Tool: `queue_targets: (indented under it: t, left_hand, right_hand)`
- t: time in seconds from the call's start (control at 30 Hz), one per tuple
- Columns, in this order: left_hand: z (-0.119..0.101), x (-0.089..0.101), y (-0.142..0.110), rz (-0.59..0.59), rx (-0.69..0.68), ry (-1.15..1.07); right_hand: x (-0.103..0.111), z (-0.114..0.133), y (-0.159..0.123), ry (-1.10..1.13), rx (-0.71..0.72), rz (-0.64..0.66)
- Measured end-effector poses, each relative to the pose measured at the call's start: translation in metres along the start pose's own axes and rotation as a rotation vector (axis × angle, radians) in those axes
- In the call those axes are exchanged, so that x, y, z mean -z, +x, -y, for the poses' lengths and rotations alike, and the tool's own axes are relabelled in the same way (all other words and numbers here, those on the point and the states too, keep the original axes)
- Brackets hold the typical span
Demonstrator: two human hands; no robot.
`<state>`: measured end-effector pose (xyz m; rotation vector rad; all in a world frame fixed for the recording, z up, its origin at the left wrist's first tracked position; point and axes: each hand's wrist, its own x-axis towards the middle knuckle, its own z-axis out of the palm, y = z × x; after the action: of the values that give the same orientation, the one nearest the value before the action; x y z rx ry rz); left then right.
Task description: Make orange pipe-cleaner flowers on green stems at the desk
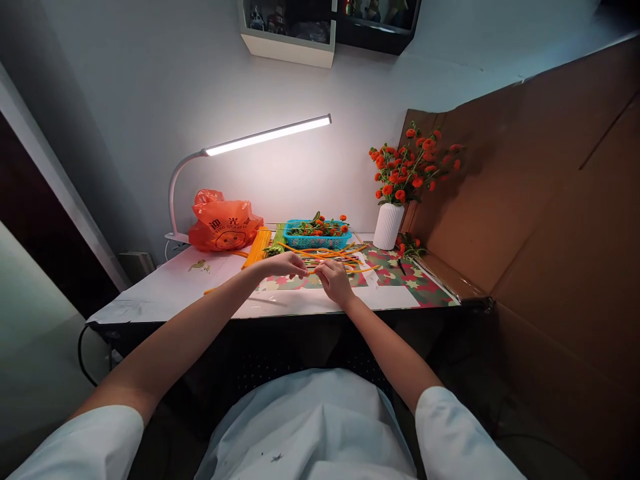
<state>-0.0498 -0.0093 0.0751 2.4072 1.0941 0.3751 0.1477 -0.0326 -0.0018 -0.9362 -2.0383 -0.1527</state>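
Over the front part of the table, my left hand (286, 265) and my right hand (334, 277) are close together, each pinching an orange pipe cleaner (367, 269). A length of it sticks out to the right past my right hand; the part between the fingertips is short and small to see. Behind my hands lie several loose orange pipe cleaners (325, 254). A thick orange bundle (257, 247) and a green bundle (279, 239) rest left of a blue basket (319, 243) that holds orange flowers with green stems.
A white ribbed vase (388, 227) with orange flowers (400, 167) stands at the back right, near a tall cardboard panel (540, 180). On the left are a red plastic bag (223, 223) and a lit desk lamp (267, 135). Shelves (290, 50) hang above.
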Motion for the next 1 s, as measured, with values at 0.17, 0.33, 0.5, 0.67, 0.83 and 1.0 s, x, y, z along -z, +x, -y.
queue_targets:
  t: [0.17,0.33,0.5,0.67,0.83,1.0]
  left_hand:
    - [-0.005,-0.018,-0.004,-0.454,-0.441,0.583]
    - [-0.001,-0.022,-0.003,-0.593,-0.695,0.883]
    - [0.003,-0.02,-0.004,-0.563,-0.759,1.024]
    - [0.003,-0.024,-0.006,-0.479,-0.647,0.952]
    - [0.002,-0.035,-0.006,-0.488,-0.476,0.655]
    - [-0.008,-0.042,0.0,-0.576,-0.175,0.296]
  right_hand:
    - [-0.006,-0.012,0.002,0.317,-0.209,0.001]
    - [-0.009,-0.018,0.002,0.511,-0.292,0.058]
    - [-0.01,-0.019,0.002,0.618,-0.305,0.123]
    - [-0.01,-0.019,0.002,0.573,-0.28,0.169]
    - [-0.007,-0.014,0.002,0.504,-0.249,0.126]
    - [0.0,-0.007,0.001,0.24,-0.164,0.001]
